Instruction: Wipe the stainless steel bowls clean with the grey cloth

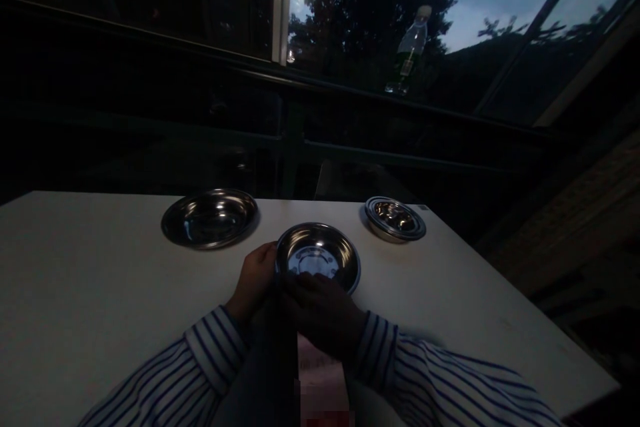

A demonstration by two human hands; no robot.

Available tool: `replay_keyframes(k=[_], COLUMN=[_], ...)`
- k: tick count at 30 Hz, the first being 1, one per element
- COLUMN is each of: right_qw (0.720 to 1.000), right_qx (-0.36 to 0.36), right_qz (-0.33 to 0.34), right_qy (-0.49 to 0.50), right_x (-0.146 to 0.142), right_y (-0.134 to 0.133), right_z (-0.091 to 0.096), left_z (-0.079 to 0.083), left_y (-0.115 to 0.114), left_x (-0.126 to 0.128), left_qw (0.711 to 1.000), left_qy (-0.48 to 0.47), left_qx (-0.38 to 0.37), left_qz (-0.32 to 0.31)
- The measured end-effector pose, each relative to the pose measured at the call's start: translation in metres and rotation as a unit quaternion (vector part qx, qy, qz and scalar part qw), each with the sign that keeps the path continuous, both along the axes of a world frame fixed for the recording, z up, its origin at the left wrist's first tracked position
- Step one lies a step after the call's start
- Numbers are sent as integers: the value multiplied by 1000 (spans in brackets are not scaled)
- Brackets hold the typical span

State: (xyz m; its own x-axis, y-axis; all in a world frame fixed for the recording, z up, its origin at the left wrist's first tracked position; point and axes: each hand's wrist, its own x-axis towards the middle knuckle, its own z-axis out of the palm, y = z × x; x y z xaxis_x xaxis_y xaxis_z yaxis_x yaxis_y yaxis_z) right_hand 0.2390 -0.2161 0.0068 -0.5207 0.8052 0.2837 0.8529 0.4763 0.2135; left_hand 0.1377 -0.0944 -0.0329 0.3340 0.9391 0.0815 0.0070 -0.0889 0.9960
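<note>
In the head view, I see the steel bowl [320, 255] at the near middle of the white table [100, 293]. It sits between a wider dish [210, 217] to the far left and a smaller bowl [395, 218] to the far right. The left hand [255, 277] curls its fingers onto the steel bowl's left rim. The right hand [320, 317] lies over the near rim, too dark for me to tell how its fingers sit. I judge the steel bowl light, rigid and slick, not fragile, with its rolled rim the best hold.

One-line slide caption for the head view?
Left hand and right hand at the middle bowl; left bowl and right bowl beyond, on a white table.
</note>
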Motion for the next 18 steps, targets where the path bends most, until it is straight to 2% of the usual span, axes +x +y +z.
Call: replay_keyframes(k=[5,10,13,18], right_qw=[997,995,994,990], right_qx=[75,90,95,132], right_qz=[2,8,7,16], right_qy=[18,38,47,55], right_x=[16,7,3,27], right_y=[-27,-17,-12,-35], right_z=[-2,-8,-10,-11], left_z=[6,9,8,-1], left_y=[-4,-8,-6,1], left_x=[2,4,3,3], left_qw=[1000,999,999,1000], left_qy=[-13,-5,-15,-5], left_qx=[-16,-9,-7,-12], left_qz=[-3,38,32,8])
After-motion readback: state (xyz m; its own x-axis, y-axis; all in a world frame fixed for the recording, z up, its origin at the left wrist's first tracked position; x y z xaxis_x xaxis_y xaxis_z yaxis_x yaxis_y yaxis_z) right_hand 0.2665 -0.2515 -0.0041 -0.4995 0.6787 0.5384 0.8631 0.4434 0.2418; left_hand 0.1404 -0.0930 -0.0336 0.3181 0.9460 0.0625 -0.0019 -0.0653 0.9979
